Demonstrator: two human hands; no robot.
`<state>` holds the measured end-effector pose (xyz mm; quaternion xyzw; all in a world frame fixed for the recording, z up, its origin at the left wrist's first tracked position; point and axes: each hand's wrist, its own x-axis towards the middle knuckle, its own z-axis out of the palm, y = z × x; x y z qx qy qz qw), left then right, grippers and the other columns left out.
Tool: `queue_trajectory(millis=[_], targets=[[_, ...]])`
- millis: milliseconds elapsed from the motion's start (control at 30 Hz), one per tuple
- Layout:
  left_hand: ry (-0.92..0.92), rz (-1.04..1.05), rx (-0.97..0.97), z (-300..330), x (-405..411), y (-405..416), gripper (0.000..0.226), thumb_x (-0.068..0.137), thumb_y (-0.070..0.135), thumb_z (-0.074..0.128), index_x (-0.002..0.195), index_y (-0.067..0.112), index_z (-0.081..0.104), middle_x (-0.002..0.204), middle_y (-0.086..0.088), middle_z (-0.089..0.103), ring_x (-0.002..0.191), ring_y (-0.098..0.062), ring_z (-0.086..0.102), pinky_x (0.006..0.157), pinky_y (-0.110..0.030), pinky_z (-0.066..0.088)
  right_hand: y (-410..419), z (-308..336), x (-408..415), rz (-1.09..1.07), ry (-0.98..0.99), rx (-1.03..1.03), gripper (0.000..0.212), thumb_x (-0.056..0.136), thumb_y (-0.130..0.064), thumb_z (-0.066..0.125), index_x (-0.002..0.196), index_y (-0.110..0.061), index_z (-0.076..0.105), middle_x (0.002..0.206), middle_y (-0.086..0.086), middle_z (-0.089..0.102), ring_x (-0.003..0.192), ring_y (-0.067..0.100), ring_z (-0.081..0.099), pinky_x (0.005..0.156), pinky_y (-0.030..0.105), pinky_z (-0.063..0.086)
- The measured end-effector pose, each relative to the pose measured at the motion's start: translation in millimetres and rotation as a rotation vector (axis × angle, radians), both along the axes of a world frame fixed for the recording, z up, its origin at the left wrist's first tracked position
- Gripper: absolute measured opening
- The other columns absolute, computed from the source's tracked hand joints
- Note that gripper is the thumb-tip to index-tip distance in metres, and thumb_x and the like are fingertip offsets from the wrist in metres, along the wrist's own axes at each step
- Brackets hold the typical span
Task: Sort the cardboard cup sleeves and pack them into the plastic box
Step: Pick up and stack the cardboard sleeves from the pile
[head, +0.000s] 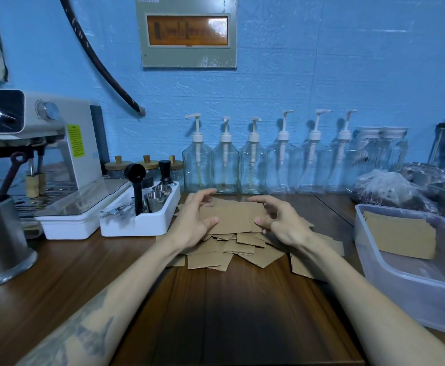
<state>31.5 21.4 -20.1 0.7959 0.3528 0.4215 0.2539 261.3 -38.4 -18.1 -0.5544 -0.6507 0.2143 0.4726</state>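
Dark wood-grain table (229, 313): nearest item, bare in front of me, carrying everything below.

Loose heap of flat brown cardboard cup sleeves (232, 247): mid-table, overlapping at all angles, edges fanned toward me. Risk: the heap is unsquared, so lifting from the top could drag lower pieces off toward the table edge.

Top sleeve of the heap (232, 215): lies flat between my hands. My left hand (195, 220) sits at its left end, fingers (205, 192) curved and spread over the far edge, thumb at the near edge. My right hand (276, 220) mirrors it at the right end, fingers curled. Whether either hand is actually pinching the card I cannot tell; both seem to bracket it. Risk: a one-sided grip would let it swing or bend.

Translucent rectangular plastic box (406, 281): right of the heap, well apart, holding a small stack of sleeves (401, 233) leaning against its far wall. Risk: new sleeves dropped in crooked could topple that stack.

White plastic tool tray (142, 220): just left of the heap; my left elbow could nudge it.

Row of clear glass pump bottles (253, 165): behind, against the wall; overreaching could knock one.
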Motion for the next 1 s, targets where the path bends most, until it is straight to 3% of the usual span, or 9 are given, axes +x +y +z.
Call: queue_trajectory(millis=[133,267,400,500,633,700,767,900,1000], targets=[[0.03,0.004,-0.008,-5,13,-4,0.07,0.089,0.017,0.07,0.148,0.027,0.033,0.142,-0.002,0.044,0.131,-0.014,0.041,0.115,-0.039,0.033,0,-2,-6,0.061,0.046,-0.048,0.058,0.088,0.01,0.042,0.126,-0.031,0.061,0.096,0.024,0.064,0.068,0.021,0.056,0.065,0.043,0.051],[0.085,0.002,0.035,-6,16,-4,0.058,0.094,0.028,0.064,0.146,0.028,0.039,0.146,0.003,0.044,0.133,-0.011,0.04,0.114,-0.035,0.032,0,-2,-6,0.064,0.097,-0.089,0.045,0.083,-0.021,0.042,0.113,-0.044,0.066,0.075,-0.007,0.064,0.077,0.021,0.057,0.072,0.043,0.05],[0.12,0.004,0.158,-6,12,0,0.04,0.093,0.033,0.065,0.131,0.028,0.055,0.13,0.009,0.059,0.121,-0.01,0.051,0.107,-0.04,0.041,1,-4,-9,0.038,-0.026,-0.015,0.03,0.093,-0.027,0.067,0.117,-0.044,0.062,0.108,-0.002,0.069,0.098,0.018,0.065,0.09,0.038,0.053],[0.159,-0.004,0.199,-7,8,5,0.039,0.092,0.039,0.064,0.129,0.03,0.057,0.128,0.011,0.061,0.12,-0.01,0.054,0.104,-0.042,0.043,3,-6,-11,0.009,-0.043,-0.014,0.039,0.089,-0.014,0.071,0.122,-0.034,0.061,0.107,0.01,0.071,0.1,0.029,0.066,0.091,0.048,0.054],[0.133,0.005,0.19,-8,6,8,0.04,0.089,0.044,0.067,0.127,0.033,0.059,0.123,0.015,0.064,0.112,-0.005,0.057,0.099,-0.039,0.046,5,-5,-11,-0.009,-0.051,-0.01,0.04,0.088,-0.012,0.072,0.119,-0.034,0.061,0.105,0.027,0.066,0.095,0.043,0.063,0.082,0.055,0.055],[0.111,0.023,0.176,-7,4,9,0.042,0.087,0.045,0.069,0.126,0.035,0.058,0.118,0.015,0.064,0.101,0.002,0.056,0.091,-0.033,0.046,6,-4,-11,-0.005,-0.047,-0.004,0.039,0.089,-0.011,0.071,0.117,-0.036,0.061,0.105,0.026,0.065,0.089,0.042,0.062,0.08,0.053,0.056],[0.084,0.024,0.128,-6,-1,10,0.045,0.086,0.043,0.07,0.128,0.035,0.056,0.114,0.01,0.063,0.099,-0.004,0.057,0.09,-0.029,0.046,6,-3,-10,0.002,-0.043,0.0,0.039,0.09,-0.01,0.07,0.114,-0.039,0.06,0.104,0.024,0.065,0.082,0.036,0.058,0.082,0.048,0.055],[-0.006,0.007,0.032,-4,-15,14,0.039,0.089,0.035,0.068,0.126,0.027,0.058,0.095,0.006,0.062,0.088,-0.003,0.057,0.078,-0.008,0.043,6,-1,-2,-0.03,-0.05,0.035,0.04,0.089,-0.011,0.07,0.111,-0.042,0.06,0.09,0.02,0.061,0.083,0.033,0.056,0.087,0.044,0.053],[0.009,0.073,0.052,-1,-26,19,0.028,0.093,0.031,0.065,0.12,0.026,0.063,0.098,0.009,0.065,0.094,-0.002,0.059,0.085,-0.016,0.046,7,0,8,-0.096,-0.009,0.037,0.038,0.089,-0.009,0.07,0.114,-0.037,0.062,0.104,0.013,0.067,0.097,0.033,0.061,0.095,0.046,0.052]])
